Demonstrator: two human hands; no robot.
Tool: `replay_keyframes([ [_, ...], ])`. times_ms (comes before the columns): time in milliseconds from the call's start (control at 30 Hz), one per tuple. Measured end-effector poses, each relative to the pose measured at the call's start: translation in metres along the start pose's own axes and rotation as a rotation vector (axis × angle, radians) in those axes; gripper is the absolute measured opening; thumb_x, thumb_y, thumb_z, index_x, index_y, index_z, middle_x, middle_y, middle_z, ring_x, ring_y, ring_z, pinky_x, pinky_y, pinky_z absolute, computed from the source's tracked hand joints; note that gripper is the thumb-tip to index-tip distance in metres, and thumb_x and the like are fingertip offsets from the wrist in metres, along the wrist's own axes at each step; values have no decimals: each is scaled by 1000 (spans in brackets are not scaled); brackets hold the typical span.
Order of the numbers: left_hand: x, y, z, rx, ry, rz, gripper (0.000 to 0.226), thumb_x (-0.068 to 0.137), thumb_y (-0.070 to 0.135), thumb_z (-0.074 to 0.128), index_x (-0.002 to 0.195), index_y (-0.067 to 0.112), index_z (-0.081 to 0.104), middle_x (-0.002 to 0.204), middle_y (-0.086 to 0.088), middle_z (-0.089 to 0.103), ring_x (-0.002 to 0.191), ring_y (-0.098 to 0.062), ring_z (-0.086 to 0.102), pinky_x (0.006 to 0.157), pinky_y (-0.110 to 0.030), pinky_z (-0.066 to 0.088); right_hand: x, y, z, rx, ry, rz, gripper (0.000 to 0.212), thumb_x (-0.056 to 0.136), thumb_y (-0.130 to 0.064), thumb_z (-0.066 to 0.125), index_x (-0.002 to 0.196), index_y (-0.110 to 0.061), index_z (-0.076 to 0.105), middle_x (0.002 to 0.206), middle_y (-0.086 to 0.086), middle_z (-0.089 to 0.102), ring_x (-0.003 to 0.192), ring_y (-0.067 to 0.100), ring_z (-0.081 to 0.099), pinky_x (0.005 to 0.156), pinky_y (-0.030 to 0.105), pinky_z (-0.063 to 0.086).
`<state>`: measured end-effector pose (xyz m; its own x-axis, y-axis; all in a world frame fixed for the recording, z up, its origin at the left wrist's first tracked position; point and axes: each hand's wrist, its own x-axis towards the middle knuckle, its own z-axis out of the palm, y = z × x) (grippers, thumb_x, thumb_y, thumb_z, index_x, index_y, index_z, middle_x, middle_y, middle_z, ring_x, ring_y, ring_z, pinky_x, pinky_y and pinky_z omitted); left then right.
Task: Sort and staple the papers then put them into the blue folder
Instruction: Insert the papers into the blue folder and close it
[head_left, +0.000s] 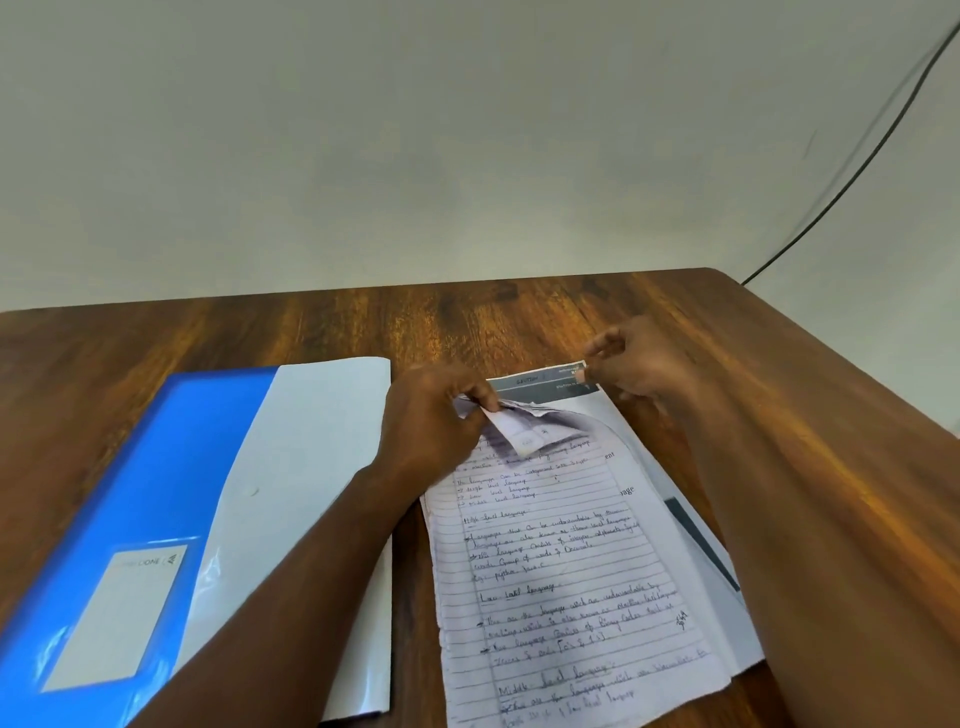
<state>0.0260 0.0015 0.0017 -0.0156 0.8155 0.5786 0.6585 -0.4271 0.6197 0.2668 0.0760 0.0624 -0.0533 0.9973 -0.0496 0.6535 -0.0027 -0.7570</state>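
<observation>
**Sorting stage: top corners of the stack being worked**

Wooden table (156, 338), plain pale wall behind, dark cable (857, 156) running down at 1 o'clock.

Folder (156, 493) lies open at 9 o'clock of the papers, blue cover to the left, clear inner flap to the right. Apart from the stack, a strip of bare wood between.

Papers (571, 571) lie flat at centre-right: a handwritten lined sheet on top, printed sheets fanned out beneath toward 3 o'clock.

Left hand (431, 426) pinches the top-left corner of the lined sheet; that corner is curled and crumpled between thumb and fingers. Right hand (639, 364) sits at the 12 o'clock edge, fingertips closed narrowly on the top-right corner of a printed sheet.

No stapler in view.

Handling judgement: sheets are light, limp, prone to creasing and tearing; the ragged left margin of the lined sheet looks weakest. Smooth sheets will likely slide against each other. Best hold is probably at both top corners, then tap edges square against the table before stapling. Sorting appears unfinished; stapling and filing not yet done.
</observation>
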Motion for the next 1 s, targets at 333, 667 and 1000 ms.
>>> replay_keyframes([
  [333,-1,0,-1,-9,-68,22,33,81,5,86,98,27,67,90,19,71,88,-2,67,78,-11,52,9,6,13,-3,-56,-11,51,68,2,92,111,-16,73,103,0,74,95,17,68,76,30,57],
  [667,0,-2,1,12,-26,87,20,80,4,86,88,21,79,93,9,76,85,-13,67,71,-29,56,-10,-14,-19,116,-361,-222,31,81,-5,84,112,-7,79,109,8,79,108,33,73,98,55,56],
  [1000,3,7,0,-7,50,-50,56,72,1,86,105,34,55,80,16,69,77,-3,70,66,-25,60,-33,-42,-21,-47,-635,-295,57,67,-16,94,120,-15,72,116,4,77,109,24,73,100,47,58],
])
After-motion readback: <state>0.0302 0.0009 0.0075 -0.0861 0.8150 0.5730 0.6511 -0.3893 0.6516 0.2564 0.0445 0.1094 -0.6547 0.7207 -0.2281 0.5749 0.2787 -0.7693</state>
